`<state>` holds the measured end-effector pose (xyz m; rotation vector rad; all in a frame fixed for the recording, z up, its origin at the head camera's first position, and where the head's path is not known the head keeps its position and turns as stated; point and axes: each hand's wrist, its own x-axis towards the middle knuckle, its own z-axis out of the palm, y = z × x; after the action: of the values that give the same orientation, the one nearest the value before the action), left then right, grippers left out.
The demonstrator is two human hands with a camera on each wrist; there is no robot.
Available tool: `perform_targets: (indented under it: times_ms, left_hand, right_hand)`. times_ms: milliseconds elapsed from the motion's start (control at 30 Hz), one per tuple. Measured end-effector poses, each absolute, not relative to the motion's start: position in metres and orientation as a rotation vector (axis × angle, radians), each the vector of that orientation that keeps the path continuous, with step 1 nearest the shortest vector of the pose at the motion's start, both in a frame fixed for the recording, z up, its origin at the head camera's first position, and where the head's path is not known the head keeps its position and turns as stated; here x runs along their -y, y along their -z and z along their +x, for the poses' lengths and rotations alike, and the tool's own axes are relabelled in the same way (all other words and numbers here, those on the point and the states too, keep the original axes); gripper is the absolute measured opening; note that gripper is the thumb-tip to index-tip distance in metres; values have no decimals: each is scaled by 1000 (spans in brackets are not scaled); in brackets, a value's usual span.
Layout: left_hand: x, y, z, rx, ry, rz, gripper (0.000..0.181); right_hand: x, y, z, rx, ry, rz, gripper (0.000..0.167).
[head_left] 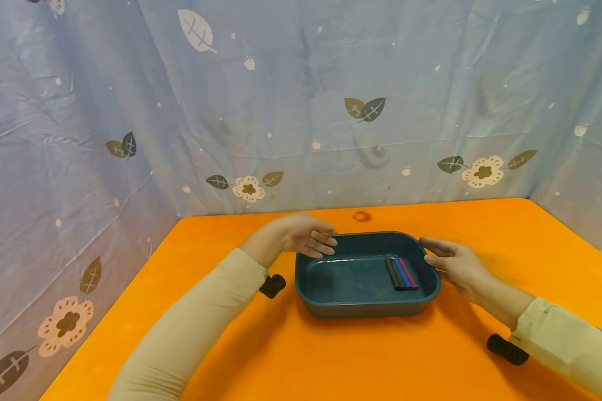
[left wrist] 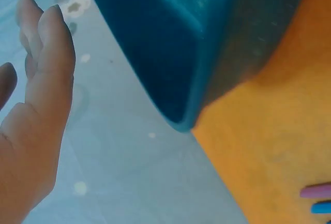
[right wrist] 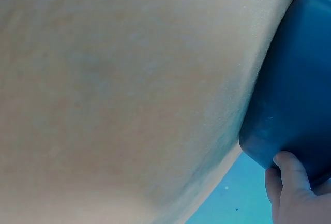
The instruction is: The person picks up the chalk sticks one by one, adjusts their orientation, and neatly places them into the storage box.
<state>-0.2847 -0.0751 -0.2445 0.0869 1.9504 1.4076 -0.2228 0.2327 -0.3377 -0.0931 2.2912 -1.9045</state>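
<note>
A dark blue-green basin (head_left: 366,310) stands on the orange table. Several slim sticks (head_left: 402,274), dark, blue and pink, lie side by side in its right half. My left hand (head_left: 306,236) is at the basin's back left corner; in the left wrist view this hand (left wrist: 44,89) has its fingers extended, apart from the basin (left wrist: 194,79). At the right rim, my right hand (head_left: 459,267) grips the basin between thumb and fingers. The right wrist view shows the right hand's (right wrist: 300,195) thumb against the basin wall (right wrist: 295,94), with the other fingers partly hidden.
The orange table (head_left: 371,356) extends around the basin. Behind and beside it hangs a pale blue curtain (head_left: 291,111) with leaves and flowers. In the left wrist view, pink and blue stick ends (left wrist: 318,191) show at the lower right against orange.
</note>
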Motion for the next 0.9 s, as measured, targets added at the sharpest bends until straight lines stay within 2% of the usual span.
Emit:
perform_targets:
  times_ms: [533,900]
  left_hand:
    - [120,267,-277,-1949,-1475,90,46]
    - [155,266,-272,-2005,-1545,157,46]
  right_hand:
    - [-234,339,-222,-2270,1922,-106,58]
    - [-234,337,-222,-2288,1895,-82,58]
